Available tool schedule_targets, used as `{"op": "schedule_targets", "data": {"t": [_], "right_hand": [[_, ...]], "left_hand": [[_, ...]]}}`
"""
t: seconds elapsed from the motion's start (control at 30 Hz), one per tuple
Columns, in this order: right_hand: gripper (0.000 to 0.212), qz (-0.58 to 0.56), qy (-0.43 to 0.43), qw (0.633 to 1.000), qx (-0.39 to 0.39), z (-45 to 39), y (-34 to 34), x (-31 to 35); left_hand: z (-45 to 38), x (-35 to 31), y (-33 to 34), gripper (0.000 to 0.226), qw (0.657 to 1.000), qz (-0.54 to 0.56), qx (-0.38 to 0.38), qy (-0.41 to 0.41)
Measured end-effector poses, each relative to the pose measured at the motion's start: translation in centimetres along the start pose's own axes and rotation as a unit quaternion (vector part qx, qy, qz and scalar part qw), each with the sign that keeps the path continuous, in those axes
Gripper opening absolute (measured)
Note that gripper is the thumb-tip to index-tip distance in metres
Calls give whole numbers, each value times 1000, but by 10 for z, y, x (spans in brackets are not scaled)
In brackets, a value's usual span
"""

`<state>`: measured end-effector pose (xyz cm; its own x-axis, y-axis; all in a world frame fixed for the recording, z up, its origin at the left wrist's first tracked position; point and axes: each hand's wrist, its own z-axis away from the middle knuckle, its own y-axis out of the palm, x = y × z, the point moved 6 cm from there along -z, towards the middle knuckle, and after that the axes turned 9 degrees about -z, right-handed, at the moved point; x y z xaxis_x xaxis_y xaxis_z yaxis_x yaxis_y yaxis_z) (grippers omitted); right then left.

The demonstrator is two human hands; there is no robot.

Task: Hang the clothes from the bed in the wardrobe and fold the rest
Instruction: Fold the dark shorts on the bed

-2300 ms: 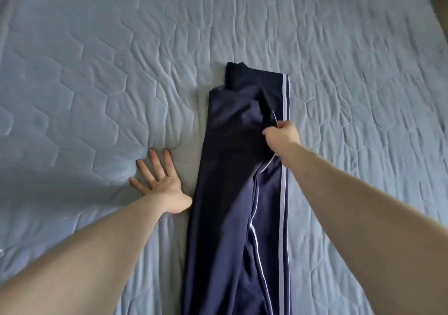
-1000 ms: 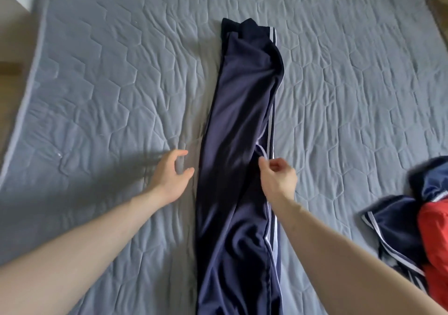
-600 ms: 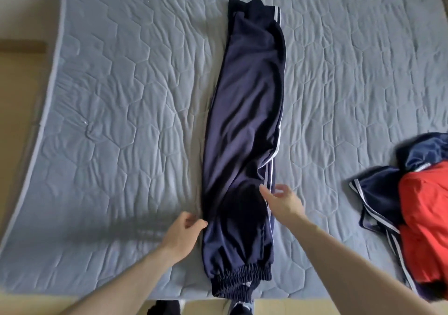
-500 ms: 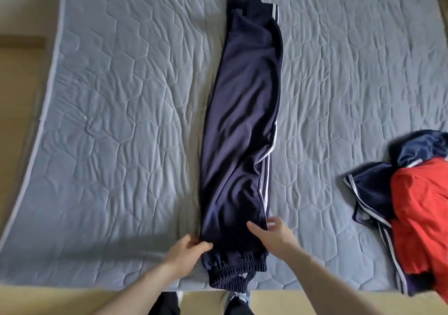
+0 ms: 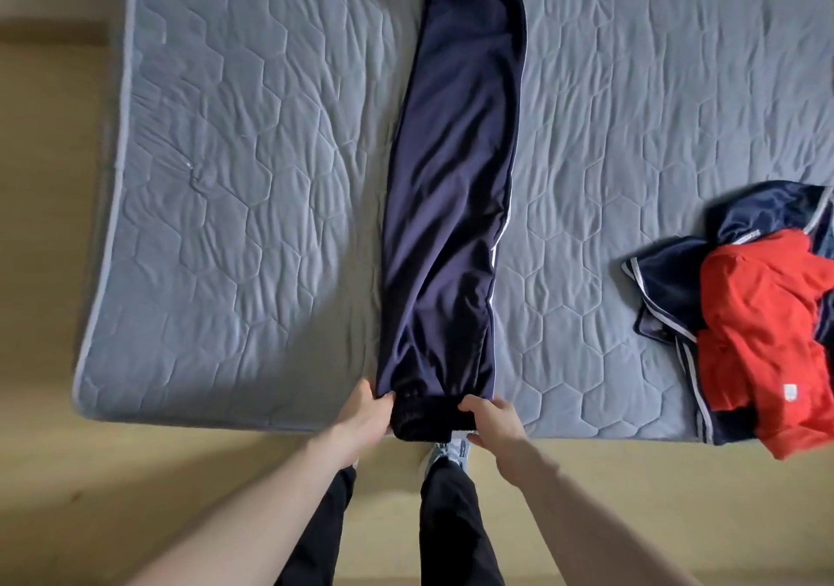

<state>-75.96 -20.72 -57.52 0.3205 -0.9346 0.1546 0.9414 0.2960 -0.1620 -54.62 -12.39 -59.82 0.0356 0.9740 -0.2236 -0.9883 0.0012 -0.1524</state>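
The left hand (image 5: 364,420) pinched the cuff's left corner at the near edge of the bed (image 5: 234,188); the right hand (image 5: 493,425) gripped its right corner, neither nearer than the other. Between them the navy track pants (image 5: 451,170), laid leg on leg, ran their long axis straight toward 12 o'clock, the far end out of frame. A red and navy pile (image 5: 762,314) lay toward 2 o'clock. Folding probably meant carrying the cuff away along that line.

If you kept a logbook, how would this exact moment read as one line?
step: folding | navy track pants flat on mattress | left hand, right hand grip ankle cuffs | clothes pile waiting
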Motion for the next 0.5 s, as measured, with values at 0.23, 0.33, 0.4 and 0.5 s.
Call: {"op": "schedule_targets", "data": {"t": [0.23, 0.33, 0.4, 0.5], "right_hand": [[60, -155, 113, 972, 137, 48, 25, -12], [56, -205, 131, 958, 154, 57, 38, -19], [46, -225, 117, 961, 110, 63, 44, -25], [37, -202, 74, 976, 15, 76, 43, -27]], "left_hand": [[49, -16, -6, 29, 992, 116, 44, -5], [63, -14, -11, 26, 990, 127, 67, -13], [68, -7, -18, 19, 992, 103, 66, -12], [75, 8, -31, 11, 998, 28, 53, -20]]}}
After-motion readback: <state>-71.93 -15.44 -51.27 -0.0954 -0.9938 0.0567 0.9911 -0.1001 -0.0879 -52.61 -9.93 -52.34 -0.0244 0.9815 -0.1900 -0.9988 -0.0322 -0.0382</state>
